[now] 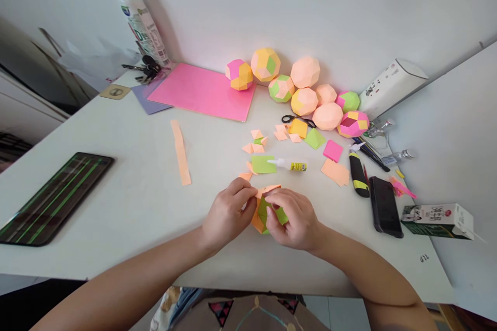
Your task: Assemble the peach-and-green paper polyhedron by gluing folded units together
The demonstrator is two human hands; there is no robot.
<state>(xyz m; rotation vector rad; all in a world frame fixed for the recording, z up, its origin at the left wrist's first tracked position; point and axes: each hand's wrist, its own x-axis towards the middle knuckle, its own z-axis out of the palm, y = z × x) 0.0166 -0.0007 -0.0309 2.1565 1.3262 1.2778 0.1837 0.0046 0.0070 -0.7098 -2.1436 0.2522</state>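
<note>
While your left hand (228, 213) pinches the orange-and-green paper piece (263, 214) by its left rim, your right hand (295, 218) curls half-open at its upper rim, hold uncertain. Location: between both hands. Handling: press lightly, edges aligned, creases uncrushed.

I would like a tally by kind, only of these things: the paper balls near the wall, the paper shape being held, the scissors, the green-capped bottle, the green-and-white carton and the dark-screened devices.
Paper balls: 9
Held paper shape: 1
Scissors: 1
Green-capped bottle: 1
Green-and-white carton: 1
Dark-screened devices: 2
Total: 15
</note>
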